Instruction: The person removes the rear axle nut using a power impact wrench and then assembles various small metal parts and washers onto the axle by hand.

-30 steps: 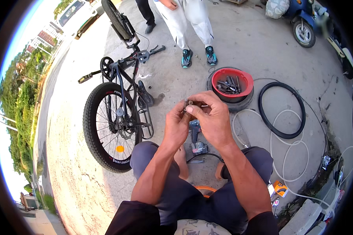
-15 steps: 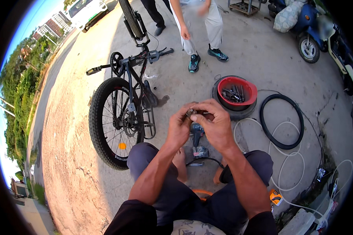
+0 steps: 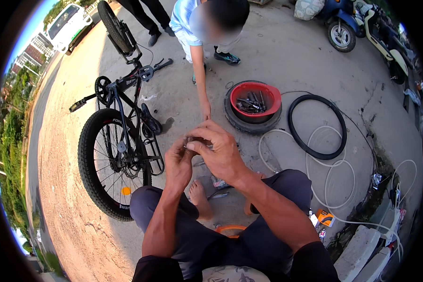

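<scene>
While the curled left hand [image 3: 177, 163] pinches a small, roundish, brownish part [image 3: 189, 140], the curled right hand [image 3: 219, 151] grips it.

From my end I make out one small, dull grey-brown part [image 3: 189, 140], held up between the left hand [image 3: 177, 163] and right hand [image 3: 219, 149], mostly covered; I can't tell its full shape or tilt.

One bicycle [image 3: 125, 85], a worker's two hands [image 3: 218, 151]
One red basin [image 3: 274, 101], two bare feet [image 3: 199, 201], two other people [image 3: 183, 19] (one just legs [image 3: 155, 13], from here).
</scene>
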{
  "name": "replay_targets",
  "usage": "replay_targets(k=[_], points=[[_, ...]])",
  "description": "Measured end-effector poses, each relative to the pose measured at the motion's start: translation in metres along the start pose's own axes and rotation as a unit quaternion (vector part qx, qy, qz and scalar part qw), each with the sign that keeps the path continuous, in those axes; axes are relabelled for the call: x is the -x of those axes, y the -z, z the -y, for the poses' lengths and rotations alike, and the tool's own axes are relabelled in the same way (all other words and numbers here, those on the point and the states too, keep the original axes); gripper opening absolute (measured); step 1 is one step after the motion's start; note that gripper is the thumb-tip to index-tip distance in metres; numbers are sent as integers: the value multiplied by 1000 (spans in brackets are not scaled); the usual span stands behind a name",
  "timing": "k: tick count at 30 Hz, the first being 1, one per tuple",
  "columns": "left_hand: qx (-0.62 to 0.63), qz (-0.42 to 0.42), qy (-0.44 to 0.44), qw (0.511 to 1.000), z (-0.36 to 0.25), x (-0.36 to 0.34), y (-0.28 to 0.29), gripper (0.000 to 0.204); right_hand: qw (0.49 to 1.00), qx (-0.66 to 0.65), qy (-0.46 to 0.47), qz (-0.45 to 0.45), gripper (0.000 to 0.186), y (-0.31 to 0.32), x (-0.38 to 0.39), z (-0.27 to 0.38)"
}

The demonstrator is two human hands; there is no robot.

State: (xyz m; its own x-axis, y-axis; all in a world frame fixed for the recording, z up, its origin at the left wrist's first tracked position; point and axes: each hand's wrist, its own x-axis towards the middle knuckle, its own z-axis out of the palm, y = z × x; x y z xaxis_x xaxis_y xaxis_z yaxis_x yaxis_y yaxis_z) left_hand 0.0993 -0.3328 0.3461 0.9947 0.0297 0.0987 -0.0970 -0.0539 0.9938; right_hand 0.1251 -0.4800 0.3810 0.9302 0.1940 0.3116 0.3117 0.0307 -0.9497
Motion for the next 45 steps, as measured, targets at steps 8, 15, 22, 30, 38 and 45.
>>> replay_targets(k=[8, 15, 22, 30, 38, 45], points=[[26, 87, 100, 991, -20, 15, -6, 15, 980, -13, -174, 92, 33, 10, -3, -1], [70, 87, 139, 984, -34, 1, -24, 32, 980, -101, -170, -9, 31, 14, -7, -1], [-248, 248, 184, 918, -29, -47, -21, 32, 948, -228, -154, -160, 36, 45, -31, 6], [-433, 400, 68, 805, 125, -167, -66, 47, 934, -252, -240, -82, 38, 46, -41, -12], [-458, 233, -91, 853, 272, -203, -140, 55, 915, -285, -281, -40, 35, 42, -49, -23], [-448, 280, -137, 838, 274, -157, -154, 42, 873, -388, -295, -35, 31, 61, -56, -30]])
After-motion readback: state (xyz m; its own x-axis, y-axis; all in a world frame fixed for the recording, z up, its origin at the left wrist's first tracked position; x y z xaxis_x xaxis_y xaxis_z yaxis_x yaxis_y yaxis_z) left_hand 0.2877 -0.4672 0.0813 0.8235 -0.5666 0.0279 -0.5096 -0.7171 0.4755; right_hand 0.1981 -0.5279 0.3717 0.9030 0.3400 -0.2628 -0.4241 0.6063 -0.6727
